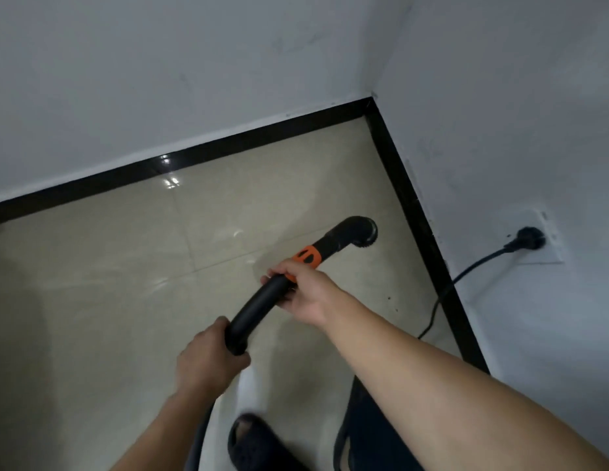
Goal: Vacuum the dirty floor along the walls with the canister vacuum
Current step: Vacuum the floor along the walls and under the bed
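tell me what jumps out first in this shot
The curved black vacuum wand with an orange collar sits mid-frame, left hand gripping its near end, right hand by the collar, brush head near the right-hand baseboard. Above it a black plug sits in a white socket.

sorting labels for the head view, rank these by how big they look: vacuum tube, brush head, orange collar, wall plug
1. vacuum tube
2. brush head
3. orange collar and wall plug look about alike, so they are left unranked.
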`<action>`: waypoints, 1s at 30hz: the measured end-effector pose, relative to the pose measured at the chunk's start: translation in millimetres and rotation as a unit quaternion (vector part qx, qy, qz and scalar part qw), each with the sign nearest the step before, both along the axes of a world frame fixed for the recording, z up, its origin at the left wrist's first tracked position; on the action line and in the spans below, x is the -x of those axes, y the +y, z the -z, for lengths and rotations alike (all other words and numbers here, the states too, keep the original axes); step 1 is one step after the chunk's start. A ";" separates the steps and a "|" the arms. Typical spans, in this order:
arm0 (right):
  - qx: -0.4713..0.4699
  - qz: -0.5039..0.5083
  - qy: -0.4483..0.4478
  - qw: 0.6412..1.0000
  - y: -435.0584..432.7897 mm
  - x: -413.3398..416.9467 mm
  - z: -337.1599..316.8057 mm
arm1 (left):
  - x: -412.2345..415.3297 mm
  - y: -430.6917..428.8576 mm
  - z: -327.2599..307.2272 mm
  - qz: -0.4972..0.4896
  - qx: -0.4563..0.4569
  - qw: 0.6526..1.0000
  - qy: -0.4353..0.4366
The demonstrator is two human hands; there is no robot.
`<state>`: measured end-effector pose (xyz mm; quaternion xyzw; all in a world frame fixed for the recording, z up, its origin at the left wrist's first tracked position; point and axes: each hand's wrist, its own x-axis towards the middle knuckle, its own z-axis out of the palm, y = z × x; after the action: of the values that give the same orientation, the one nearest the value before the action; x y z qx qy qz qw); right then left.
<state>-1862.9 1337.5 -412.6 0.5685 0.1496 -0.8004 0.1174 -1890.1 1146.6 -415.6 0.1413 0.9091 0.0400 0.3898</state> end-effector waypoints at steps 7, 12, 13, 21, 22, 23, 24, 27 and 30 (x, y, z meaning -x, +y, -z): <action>-0.140 0.000 -0.109 0.984 16.4 8.4 -81.5 | -18.6 58.0 -94.9 0.031 -0.011 0.999 0.024; -0.157 -0.025 -0.100 0.982 35.6 0.1 -108.3 | 1.6 39.3 -127.7 0.104 0.054 0.990 -0.077; -0.162 -0.026 -0.093 0.982 37.3 -2.6 -113.0 | 9.8 32.6 -134.0 0.098 0.062 0.991 -0.068; -0.212 -0.104 -0.072 0.969 32.0 -6.8 -141.5 | 84.4 13.4 -171.7 -0.025 0.026 0.999 -0.036; -0.225 -0.109 -0.083 0.965 32.6 -5.3 -143.2 | 95.4 14.6 -174.1 -0.028 0.020 0.999 -0.037; -0.239 -0.112 -0.097 0.960 34.6 -3.8 -143.7 | 106.8 17.1 -175.9 -0.027 0.016 0.999 -0.037; -0.248 -0.114 -0.113 0.955 37.6 -0.9 -144.7 | 119.0 19.9 -174.8 -0.021 0.014 0.999 -0.037; -0.263 -0.108 -0.150 0.947 46.4 7.6 -137.3 | 158.4 35.8 -161.7 0.028 0.006 0.998 -0.054; -0.276 -0.080 -0.179 0.941 45.6 18.4 -121.6 | 201.8 66.4 -138.0 0.072 -0.029 0.994 -0.077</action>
<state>-1881.4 1383.1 -291.0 0.6987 0.3860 -0.6006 0.0449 -2091.9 1212.9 -277.5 0.2147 0.8624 0.0492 0.4559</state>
